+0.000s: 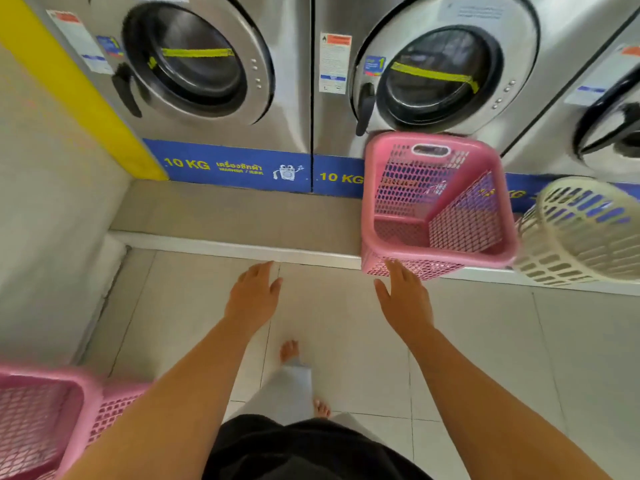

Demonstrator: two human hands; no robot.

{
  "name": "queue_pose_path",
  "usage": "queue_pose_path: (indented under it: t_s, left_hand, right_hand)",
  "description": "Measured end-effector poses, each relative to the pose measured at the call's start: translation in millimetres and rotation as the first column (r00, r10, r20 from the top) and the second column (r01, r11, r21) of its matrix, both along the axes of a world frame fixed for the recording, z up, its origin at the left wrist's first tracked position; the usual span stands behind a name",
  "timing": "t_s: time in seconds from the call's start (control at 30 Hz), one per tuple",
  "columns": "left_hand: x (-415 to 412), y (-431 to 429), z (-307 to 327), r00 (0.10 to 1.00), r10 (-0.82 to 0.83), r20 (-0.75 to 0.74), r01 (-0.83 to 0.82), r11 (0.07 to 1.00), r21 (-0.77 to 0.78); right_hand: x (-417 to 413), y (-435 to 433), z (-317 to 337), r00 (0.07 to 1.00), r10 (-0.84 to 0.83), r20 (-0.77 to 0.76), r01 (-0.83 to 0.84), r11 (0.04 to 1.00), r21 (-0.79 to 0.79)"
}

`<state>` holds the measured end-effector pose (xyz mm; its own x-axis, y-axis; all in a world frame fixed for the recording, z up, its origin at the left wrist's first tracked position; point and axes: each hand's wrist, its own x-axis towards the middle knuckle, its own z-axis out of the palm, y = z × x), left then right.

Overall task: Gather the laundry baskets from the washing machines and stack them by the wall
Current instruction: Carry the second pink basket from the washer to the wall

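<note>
A pink rectangular laundry basket point(433, 209) stands on the raised ledge point(225, 216) below the middle washing machine point(433, 74). Right of it a cream round basket point(581, 233) lies tilted on the same ledge. Another pink basket point(45, 420) sits on the floor at the lower left beside the wall point(45, 202). My right hand point(405, 299) is open, its fingertips at the near lower edge of the ledge's pink basket. My left hand point(252, 296) is open over the floor tiles, holding nothing.
Three steel front-loading washers line the back, the left one point(194, 60) next to a yellow wall strip point(76, 88). The ledge has a white front edge point(242, 249). My bare feet point(289, 349) stand on pale tiles.
</note>
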<state>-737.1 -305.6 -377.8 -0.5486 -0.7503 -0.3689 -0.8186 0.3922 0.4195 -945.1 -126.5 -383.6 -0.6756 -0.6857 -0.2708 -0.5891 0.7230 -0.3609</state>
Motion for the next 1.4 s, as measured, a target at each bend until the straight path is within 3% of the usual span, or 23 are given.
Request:
queue_pose_path:
  t_s: [0.23,0.57,0.8,0.97,1.23,1.4]
  left_hand:
    - [-118.8,-20.8,-13.1,0.992,-0.126,-0.006,0.126,0.992,0.027]
    - [-267.7,-59.2,-22.6,0.984,-0.175,0.040,0.172,0.982,0.082]
    - [-332.6,-54.9,-46.9,0.991,-0.097,0.094,0.087,0.991,0.105]
    - [-377.0,-48.0,-65.8,0.993,0.101,0.066,-0.109,0.985,0.132]
    - [-414.3,-62.4,-112.9,0.950,0.291,0.117,-0.305,0.943,0.135]
    - [-421.4,-73.6,-137.7,0.937,0.333,0.109,-0.341,0.937,0.071]
  right_hand:
    - [-88.2,20.9,-14.3,0.969,-0.245,0.017,0.245,0.969,0.016]
    - [-214.5,7.8,-18.0,0.860,-0.507,0.052,0.509,0.860,-0.040]
    - [-304.2,14.1,-40.1,0.864,-0.503,0.020,0.503,0.864,0.013]
    - [-374.7,13.5,-61.9,0.886,-0.459,0.073,0.456,0.888,0.056]
    - [-443.7,9.6,-110.6,0.916,-0.382,0.121,0.384,0.923,0.009]
    - [-467.9,4.0,-139.5,0.935,-0.317,0.156,0.333,0.939,-0.087]
